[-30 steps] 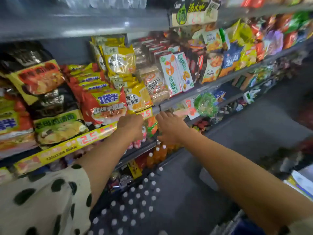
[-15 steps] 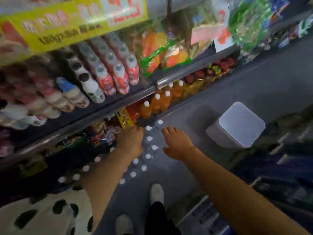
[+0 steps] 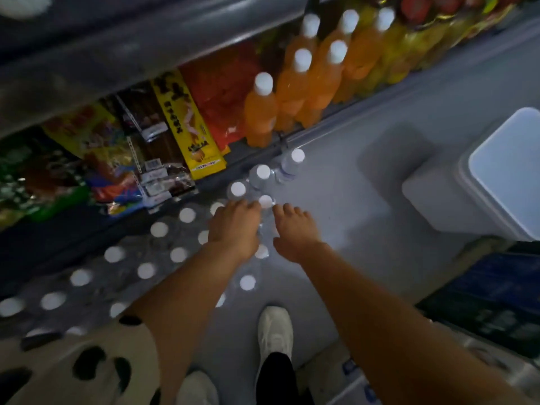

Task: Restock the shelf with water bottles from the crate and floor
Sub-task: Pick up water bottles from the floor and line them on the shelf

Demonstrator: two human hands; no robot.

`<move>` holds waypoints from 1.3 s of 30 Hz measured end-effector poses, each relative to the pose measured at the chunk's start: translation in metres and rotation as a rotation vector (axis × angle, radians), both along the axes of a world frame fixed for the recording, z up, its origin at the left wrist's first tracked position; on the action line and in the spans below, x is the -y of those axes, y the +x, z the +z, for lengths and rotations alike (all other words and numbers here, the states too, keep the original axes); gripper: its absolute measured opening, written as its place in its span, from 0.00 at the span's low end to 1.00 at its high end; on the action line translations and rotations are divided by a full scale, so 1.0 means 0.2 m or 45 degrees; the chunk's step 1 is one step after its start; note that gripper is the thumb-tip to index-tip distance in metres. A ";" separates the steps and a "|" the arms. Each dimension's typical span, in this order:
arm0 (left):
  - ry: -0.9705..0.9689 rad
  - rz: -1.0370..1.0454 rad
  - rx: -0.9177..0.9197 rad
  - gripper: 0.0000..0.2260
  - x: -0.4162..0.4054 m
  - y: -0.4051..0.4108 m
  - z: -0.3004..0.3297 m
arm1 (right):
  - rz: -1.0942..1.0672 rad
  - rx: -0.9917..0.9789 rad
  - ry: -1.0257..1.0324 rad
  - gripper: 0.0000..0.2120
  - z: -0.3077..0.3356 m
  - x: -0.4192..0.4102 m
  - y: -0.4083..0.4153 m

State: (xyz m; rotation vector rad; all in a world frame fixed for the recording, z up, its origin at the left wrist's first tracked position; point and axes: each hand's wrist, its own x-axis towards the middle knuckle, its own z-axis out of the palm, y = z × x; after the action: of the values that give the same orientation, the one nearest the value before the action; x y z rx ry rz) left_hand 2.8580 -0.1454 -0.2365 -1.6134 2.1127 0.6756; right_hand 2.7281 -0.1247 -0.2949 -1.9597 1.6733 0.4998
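White caps mark the water bottles (image 3: 264, 178) standing in rows on the grey floor (image 3: 344, 206) along the foot of the shelf (image 3: 125, 51), the row running from the lower left up toward the orange bottles (image 3: 260, 112). A person leans over them with both arms stretched down. The left hand (image 3: 233, 226) lies palm down over the bottles, its fingers bent at the tips over the caps; whether it grips a bottle cannot be told. The right hand (image 3: 292, 229) hovers just beside it, fingers spread and relaxed, holding nothing, its fingertips next to 1 cap (image 3: 265, 201) that shows between the 2 hands. More caps show under and behind the left forearm. On the lowest shelf level, just beyond the bottles, stand the orange bottles with white caps, yellow bottles (image 3: 409, 45) further right, and snack packs (image 3: 187, 124) in yellow and red to the left. A pale lidded bin (image 3: 502, 171) stands on the floor at right, well apart from the hands, and a dark crate (image 3: 482, 299) sits below it at the right edge. White shoes (image 3: 274, 331) show at the bottom, and a spotted sleeve (image 3: 87, 363) covers the left upper arm. The picture is dim and blurred.
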 end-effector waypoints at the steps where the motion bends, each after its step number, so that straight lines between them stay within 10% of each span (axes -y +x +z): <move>1: -0.007 0.004 -0.006 0.13 0.02 0.00 -0.04 | -0.037 0.013 -0.025 0.29 -0.05 0.02 0.01; 17: -0.037 0.095 -0.025 0.19 0.12 0.13 -0.05 | 0.161 0.063 -0.081 0.19 0.00 0.28 0.03; 34: -0.126 0.146 -0.835 0.39 0.05 0.24 1.65 | 0.395 0.327 -0.432 0.16 2.60 0.24 0.00; 39: -0.073 0.169 -1.112 0.31 -0.03 0.34 2.28 | 0.377 0.387 -0.680 0.14 3.38 0.11 0.13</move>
State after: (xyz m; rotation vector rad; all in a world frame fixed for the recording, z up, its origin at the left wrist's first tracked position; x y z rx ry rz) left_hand 2.9258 -0.1396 0.2187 -1.6739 2.6034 1.6048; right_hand 2.7537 -0.1468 0.3812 -2.5292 1.4234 -0.1712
